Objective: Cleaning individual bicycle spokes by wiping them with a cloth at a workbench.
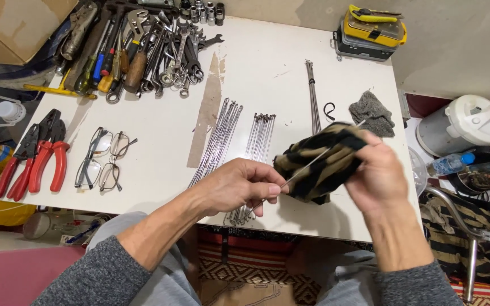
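Thin metal spoke pinched in left hand grip; right hand grip clasps striped cloth.

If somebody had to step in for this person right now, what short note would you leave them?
Left hand: pinches one end of a thin silver metal rod.
Right hand: grips a black-and-tan striped cloth wrapped around that rod.
On the white table: two fanned bundles of similar thin metal rods, another tight bundle further back, a grey scouring pad.
Done: cannot tell how many rods are wiped.
Left: the rod in hand is mid-wipe; the bundles lie untouched.
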